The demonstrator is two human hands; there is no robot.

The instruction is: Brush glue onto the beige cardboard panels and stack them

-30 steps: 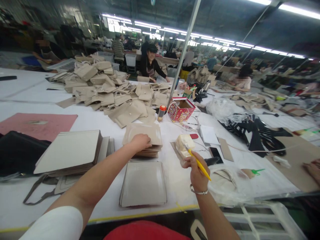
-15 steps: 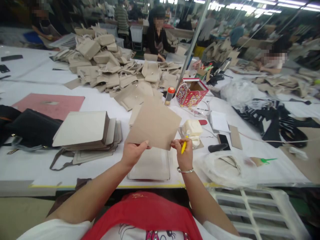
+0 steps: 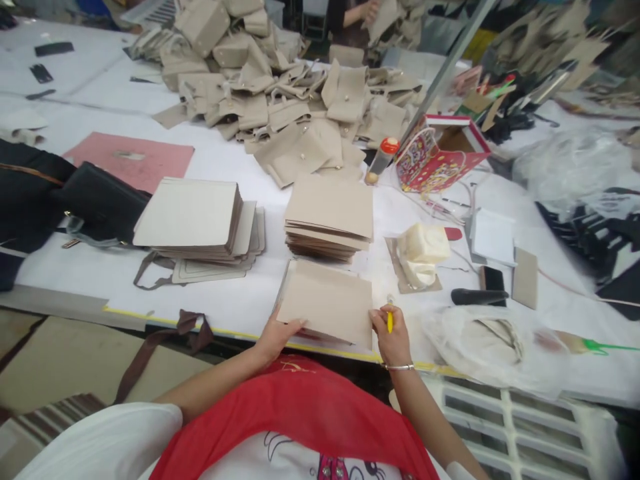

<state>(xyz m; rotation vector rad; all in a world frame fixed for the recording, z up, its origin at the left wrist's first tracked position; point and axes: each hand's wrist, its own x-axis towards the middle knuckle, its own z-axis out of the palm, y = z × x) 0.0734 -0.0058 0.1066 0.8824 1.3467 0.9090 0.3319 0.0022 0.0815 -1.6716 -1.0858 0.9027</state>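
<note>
A beige rectangular panel lies tilted over another pale sheet at the table's front edge. My left hand is closed on its lower left edge, thumb on top and fingers hidden beneath. At the panel's right edge, my right hand pinches the side near the corner. That same hand also holds a slim yellow pen-like tool, its tip pointing away from me. Just behind the panel stands a stack of similar beige panels. Left of it is a second stack of paler boards.
A large heap of beige bag pieces covers the back. Right of my hands are a cream-coloured block, a phone and a plastic bag. A red patterned box stands near a slanted metal pole. Black bags lie left.
The held panel has come down from above the stack to the front edge, uncovering the stack behind. Both hands keep their grip. The view has tilted downward.
</note>
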